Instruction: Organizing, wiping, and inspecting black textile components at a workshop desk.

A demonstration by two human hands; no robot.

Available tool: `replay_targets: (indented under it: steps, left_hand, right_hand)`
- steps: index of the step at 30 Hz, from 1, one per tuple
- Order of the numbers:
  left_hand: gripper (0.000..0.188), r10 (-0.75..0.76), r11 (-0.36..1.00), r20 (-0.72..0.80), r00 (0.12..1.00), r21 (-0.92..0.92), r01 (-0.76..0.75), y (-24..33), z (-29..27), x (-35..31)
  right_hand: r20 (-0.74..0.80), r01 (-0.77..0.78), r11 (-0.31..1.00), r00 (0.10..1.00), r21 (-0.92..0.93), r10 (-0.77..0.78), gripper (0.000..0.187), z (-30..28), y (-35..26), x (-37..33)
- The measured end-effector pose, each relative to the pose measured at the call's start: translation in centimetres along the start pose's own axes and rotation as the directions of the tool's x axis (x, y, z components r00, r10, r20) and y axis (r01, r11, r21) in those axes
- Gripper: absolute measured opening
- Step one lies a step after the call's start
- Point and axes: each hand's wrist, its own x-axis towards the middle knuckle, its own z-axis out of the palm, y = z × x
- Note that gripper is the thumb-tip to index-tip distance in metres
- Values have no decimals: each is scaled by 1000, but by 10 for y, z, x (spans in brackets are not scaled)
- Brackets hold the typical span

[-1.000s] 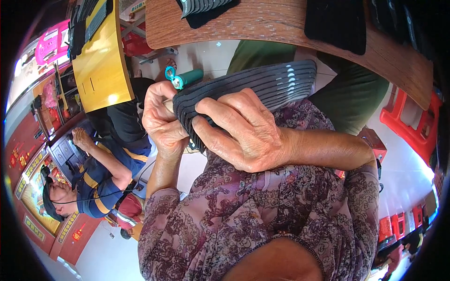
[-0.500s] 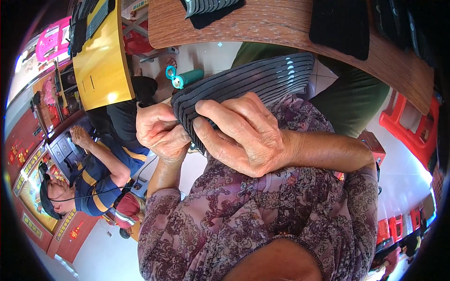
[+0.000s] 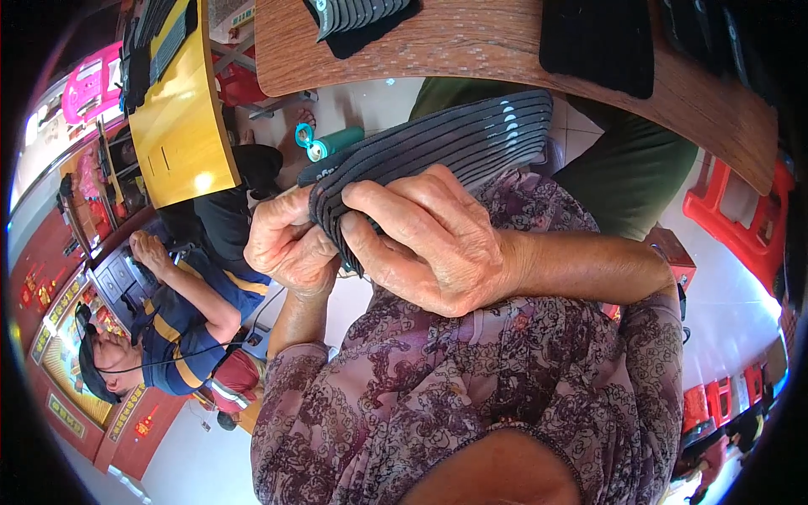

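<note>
A fanned stack of dark fabric pieces (image 3: 454, 143) with pale crescent marks near its far right end is held above my lap. My right hand (image 3: 433, 244) grips its near left end, with fingers curled over the layered edges. At that same end my left hand (image 3: 295, 244) is closed, thumb and fingers pinching the edge of a piece. Just above this hand, one layer stands slightly apart from the others. The left fingertips are partly hidden behind the layers.
Ahead is a brown wooden table (image 3: 471, 50) holding another fanned stack (image 3: 362, 17) and a black fabric piece (image 3: 596, 42). A yellow table (image 3: 181, 118), a teal bottle (image 3: 341, 141) and a seated person (image 3: 181, 328) are at left. A red stool (image 3: 741, 223) stands right.
At the stack's left end, one layer has come apart from the rest, baring a bit of pale print. Both hands keep their hold nearly in place. The whole view has shifted slightly.
</note>
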Motion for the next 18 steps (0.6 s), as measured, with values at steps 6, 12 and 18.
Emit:
replay_targets:
  steps: [6,12,18]
  left_hand:
    - [39,-98,991,-56,994,85,103,3,-1,1]
    - [34,-149,989,-86,985,-11,149,1,6,0]
    - [32,-162,986,-83,983,-42,159,-1,8,0]
  right_hand:
    - [-8,11,1000,1000,-5,-11,41,0,4,1]
    - [7,15,1000,1000,-17,-15,41,-1,2,-2]
    - [34,-94,996,995,9,93,38,-5,-3,-3]
